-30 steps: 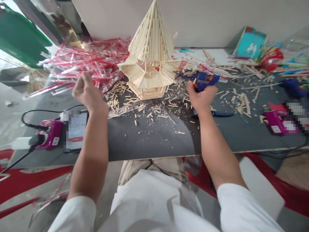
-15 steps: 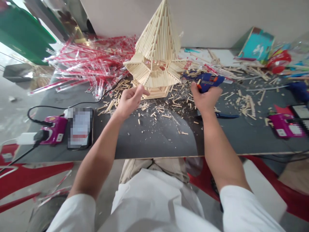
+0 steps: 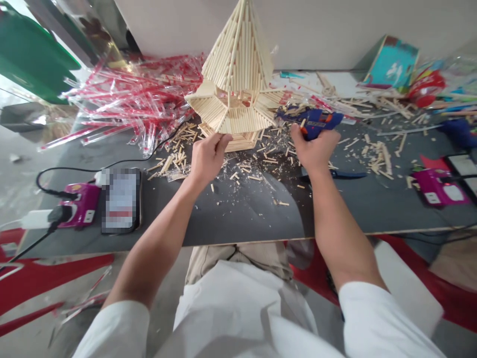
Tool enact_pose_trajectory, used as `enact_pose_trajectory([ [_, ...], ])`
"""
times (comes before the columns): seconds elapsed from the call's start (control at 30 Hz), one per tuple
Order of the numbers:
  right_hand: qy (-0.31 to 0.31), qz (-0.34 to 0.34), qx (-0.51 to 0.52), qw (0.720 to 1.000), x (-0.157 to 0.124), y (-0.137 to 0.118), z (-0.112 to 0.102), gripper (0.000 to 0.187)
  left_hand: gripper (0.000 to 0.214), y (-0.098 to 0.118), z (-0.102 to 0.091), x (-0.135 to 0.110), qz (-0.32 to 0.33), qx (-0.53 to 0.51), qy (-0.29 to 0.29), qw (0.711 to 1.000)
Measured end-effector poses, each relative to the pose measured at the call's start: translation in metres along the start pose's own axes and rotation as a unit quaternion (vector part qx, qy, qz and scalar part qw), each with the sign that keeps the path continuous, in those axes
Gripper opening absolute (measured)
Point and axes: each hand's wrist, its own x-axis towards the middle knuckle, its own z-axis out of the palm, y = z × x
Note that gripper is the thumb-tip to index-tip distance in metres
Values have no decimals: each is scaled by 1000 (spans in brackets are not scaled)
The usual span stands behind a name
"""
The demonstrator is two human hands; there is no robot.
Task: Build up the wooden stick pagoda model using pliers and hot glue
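A wooden-stick model with a tall pointed roof and a flared lower skirt stands on the dark table. At the front left edge of the skirt is my left hand, its thumb and fingertips pinched together; whatever is between them is too small to make out. My right hand is wrapped round a blue glue gun with orange parts, to the right of the model. The gun's nozzle end points left, among wood scraps. Cut stick pieces lie scattered below both hands.
Red-and-clear plastic wrappers are heaped at left. A phone and a purple power adapter with cables lie at front left. Dark-handled pliers rest beside my right wrist. Another purple adapter is at far right.
My left hand has moved slightly right and turned, its fingers closing into a pinch by the model's edge. The right hand keeps the glue gun in nearly the same place. The view shifts slightly.
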Motion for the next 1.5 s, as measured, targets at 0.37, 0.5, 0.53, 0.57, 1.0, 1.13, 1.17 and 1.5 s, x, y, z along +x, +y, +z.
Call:
enact_pose_trajectory([
  [0.37,-34,-43,11,998,-11,-24,-21,29,45,4,-40,-3,-6,-63,270,961],
  [0.5,-139,-115,68,981,-24,-42,-24,26,44,-25,-52,10,-162,-241,313,904],
  [0.53,-169,-136,70,974,-27,-45,-23,25,42,-34,-54,12,-195,-269,317,888],
  [0.57,-192,-154,66,967,-30,-48,-19,24,40,-42,-55,13,-215,-283,314,881],
  [1.0,-179,-143,-46,972,-40,-51,19,35,22,-27,-21,1,-302,-251,104,914],
  [1.13,-183,-147,-36,971,-40,-50,22,31,13,-24,-21,1,-320,-270,79,905],
  [1.17,-186,-149,-33,970,-40,-50,23,30,13,-22,-21,1,-322,-272,74,904],
  [1.5,-212,-155,-38,964,-40,-52,25,33,17,-20,-18,0,-304,-271,43,913],
])
